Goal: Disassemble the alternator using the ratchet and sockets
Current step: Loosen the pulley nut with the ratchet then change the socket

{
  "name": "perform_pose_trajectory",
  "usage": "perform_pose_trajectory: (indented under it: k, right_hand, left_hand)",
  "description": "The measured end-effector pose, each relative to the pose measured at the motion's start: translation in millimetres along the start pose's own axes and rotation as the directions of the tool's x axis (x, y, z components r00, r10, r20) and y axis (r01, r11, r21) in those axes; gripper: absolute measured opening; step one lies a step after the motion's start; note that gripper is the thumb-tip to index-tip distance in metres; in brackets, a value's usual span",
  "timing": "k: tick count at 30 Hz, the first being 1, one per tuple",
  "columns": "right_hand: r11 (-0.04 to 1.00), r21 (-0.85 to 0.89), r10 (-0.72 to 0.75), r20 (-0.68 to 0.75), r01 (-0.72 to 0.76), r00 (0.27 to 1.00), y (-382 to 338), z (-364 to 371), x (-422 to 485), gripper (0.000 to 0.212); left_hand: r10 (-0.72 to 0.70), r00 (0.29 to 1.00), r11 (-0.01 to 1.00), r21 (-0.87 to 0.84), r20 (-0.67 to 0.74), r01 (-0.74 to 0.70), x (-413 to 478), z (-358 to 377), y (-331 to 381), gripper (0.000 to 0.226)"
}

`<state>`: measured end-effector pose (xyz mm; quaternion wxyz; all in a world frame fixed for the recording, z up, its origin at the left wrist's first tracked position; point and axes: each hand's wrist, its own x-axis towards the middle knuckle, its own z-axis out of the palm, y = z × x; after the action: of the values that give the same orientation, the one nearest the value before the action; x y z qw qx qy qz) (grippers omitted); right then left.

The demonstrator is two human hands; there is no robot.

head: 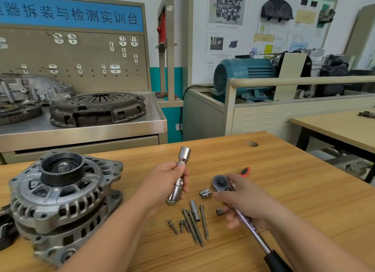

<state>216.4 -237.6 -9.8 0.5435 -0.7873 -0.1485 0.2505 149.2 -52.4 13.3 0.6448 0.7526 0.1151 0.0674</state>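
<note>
The grey alternator (60, 202) lies at the left of the wooden table (284, 180), black pulley facing up. My left hand (166, 182) grips a long chrome socket extension (179, 176), wide socket end pointing away from me. My right hand (241, 200) holds the ratchet (221, 183) near its round head, and the black handle runs toward the lower right. Between my hands lie several long bolts (194, 225), short screws (175, 226), a slim deep socket (194, 209) and two small sockets (205, 193).
A red-handled tool (245, 171) lies beyond the ratchet head. A black part (6, 229) sits at the left edge beside the alternator. Behind the table stands a steel bench with a clutch plate (97, 109); a blue motor (243, 76) is at the right.
</note>
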Motion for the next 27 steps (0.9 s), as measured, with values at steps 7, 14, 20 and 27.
perform_pose_trajectory:
  k: [7,14,20,27]
  right_hand:
    - [0.698,-0.709,-0.192,-0.049,0.102,0.98,-6,31,27,0.039]
    - [0.441,-0.891,-0.328,-0.047,0.109,0.943,-11,44,49,0.031]
    - [0.268,-0.959,-0.415,-0.027,0.094,0.909,1,47,58,0.032]
    - [0.782,-0.552,-0.483,-0.239,0.291,0.842,-19,31,43,0.047]
  left_hand:
    - [-0.02,0.996,0.996,-0.091,-0.092,0.012,3,4,-9,0.029]
    - [0.004,0.99,0.997,-0.072,-0.144,-0.014,7,4,-17,0.033]
    - [-0.014,0.996,0.995,-0.102,-0.093,0.004,8,5,-23,0.031]
    - [0.027,0.998,0.999,0.048,-0.065,-0.024,4,8,-26,0.024]
